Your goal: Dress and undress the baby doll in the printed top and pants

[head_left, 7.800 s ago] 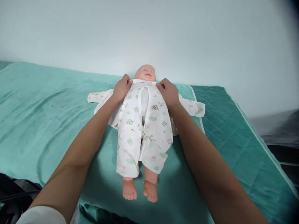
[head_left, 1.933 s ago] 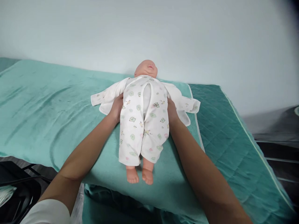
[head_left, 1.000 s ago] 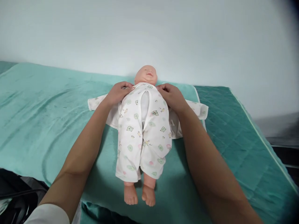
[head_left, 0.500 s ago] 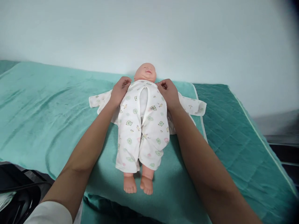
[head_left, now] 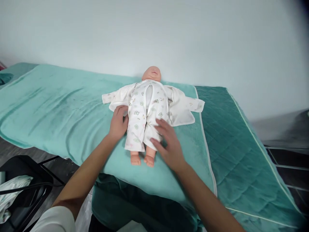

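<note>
White printed cotton overalls (head_left: 137,116) dress the doll (head_left: 151,74), which lies face up mid-bed, head at twelve o'clock and feet at six, probably so its front faces the person squarely. Beneath it, a white jacket (head_left: 181,109) is spread, sleeves reaching towards ten and two, seemingly laid out so both sides stay reachable. At eight o'clock, the left hand (head_left: 118,121) lies beside the overalls, loosely curved; whether it grips fabric I cannot tell. At five, the right hand (head_left: 171,146) is spread wide near the trouser leg, apparently holding nothing. An aqua blanket (head_left: 72,112) lies underneath, probably as padding; a quilted cover (head_left: 231,129) extends at three, a black chair (head_left: 26,164) at eight.
</note>
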`<state>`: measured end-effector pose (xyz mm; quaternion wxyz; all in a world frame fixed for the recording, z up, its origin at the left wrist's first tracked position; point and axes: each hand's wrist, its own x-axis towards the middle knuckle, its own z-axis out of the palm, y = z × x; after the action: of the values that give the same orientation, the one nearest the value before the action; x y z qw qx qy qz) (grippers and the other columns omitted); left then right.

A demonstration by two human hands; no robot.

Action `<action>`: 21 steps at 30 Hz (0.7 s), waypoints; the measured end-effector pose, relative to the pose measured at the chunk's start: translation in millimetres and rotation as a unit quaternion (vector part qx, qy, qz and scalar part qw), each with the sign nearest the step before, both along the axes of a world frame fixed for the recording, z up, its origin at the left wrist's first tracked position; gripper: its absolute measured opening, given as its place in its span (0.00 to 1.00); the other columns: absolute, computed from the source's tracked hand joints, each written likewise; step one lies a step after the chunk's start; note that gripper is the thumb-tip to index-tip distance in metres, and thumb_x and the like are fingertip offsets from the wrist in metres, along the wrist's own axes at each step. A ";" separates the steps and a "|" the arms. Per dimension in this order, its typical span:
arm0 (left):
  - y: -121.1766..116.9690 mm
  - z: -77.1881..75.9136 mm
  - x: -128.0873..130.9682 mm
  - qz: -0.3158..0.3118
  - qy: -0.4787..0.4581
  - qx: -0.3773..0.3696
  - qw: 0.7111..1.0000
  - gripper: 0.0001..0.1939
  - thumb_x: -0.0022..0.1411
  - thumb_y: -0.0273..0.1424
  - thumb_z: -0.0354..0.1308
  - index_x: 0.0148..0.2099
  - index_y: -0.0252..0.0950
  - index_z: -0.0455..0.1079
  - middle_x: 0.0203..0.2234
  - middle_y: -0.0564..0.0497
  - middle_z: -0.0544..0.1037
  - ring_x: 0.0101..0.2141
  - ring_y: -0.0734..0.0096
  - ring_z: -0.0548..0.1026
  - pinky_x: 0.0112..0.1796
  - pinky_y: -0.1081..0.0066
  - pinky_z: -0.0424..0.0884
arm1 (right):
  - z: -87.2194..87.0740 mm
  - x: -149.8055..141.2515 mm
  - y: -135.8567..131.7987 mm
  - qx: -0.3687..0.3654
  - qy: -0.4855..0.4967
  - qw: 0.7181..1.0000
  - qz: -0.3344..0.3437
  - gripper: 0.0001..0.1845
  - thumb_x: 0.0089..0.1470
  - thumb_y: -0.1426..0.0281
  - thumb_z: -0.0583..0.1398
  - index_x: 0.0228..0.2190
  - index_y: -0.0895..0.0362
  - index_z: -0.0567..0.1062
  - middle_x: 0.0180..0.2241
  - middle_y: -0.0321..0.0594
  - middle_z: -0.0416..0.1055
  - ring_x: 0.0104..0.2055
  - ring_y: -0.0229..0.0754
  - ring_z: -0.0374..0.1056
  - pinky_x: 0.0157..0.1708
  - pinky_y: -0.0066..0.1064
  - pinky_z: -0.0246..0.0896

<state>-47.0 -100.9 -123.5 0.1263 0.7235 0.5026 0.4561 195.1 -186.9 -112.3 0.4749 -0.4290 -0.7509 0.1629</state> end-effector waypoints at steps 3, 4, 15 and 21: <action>-61.6 1.3 -6.8 -0.020 -0.013 -0.050 0.998 0.08 0.67 0.28 0.54 0.49 0.39 0.69 0.45 0.45 0.75 0.48 0.63 0.75 0.50 0.61 0.73 | 0.3 -1.3 -35.7 0.001 -0.042 0.999 0.003 0.14 0.64 0.68 0.63 0.51 0.47 0.74 0.58 0.43 0.73 0.64 0.52 0.67 0.61 0.53 0.64; -78.9 2.2 -9.6 -0.037 -0.016 -0.074 0.996 0.07 0.67 0.28 0.55 0.48 0.40 0.68 0.43 0.47 0.75 0.45 0.64 0.75 0.49 0.62 0.74 | 4.3 -2.4 -41.2 -0.007 -0.054 0.999 0.004 0.11 0.64 0.69 0.63 0.48 0.47 0.75 0.55 0.43 0.75 0.60 0.51 0.69 0.58 0.51 0.65; -121.6 -0.2 -12.1 -0.124 -0.057 -0.114 0.984 0.05 0.70 0.29 0.53 0.45 0.41 0.70 0.40 0.49 0.76 0.43 0.65 0.76 0.47 0.62 0.73 | 51.4 -58.0 -37.5 -0.160 -0.329 0.931 -0.015 0.05 0.63 0.68 0.62 0.39 0.57 0.73 0.42 0.47 0.75 0.47 0.54 0.71 0.43 0.42 0.61; -134.8 20.7 -2.1 -0.133 -0.135 -0.134 0.973 0.03 0.68 0.31 0.55 0.42 0.40 0.70 0.37 0.50 0.76 0.39 0.67 0.74 0.43 0.66 0.71 | 51.3 -59.3 -46.8 -0.111 -0.303 0.946 0.016 0.04 0.64 0.76 0.57 0.38 0.56 0.71 0.40 0.44 0.74 0.44 0.48 0.69 0.42 0.38 0.59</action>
<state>-49.2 -235.7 -102.8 0.3484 0.6920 0.4371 0.4568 135.8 -233.7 -61.0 0.1715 -0.4962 -0.8433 0.1148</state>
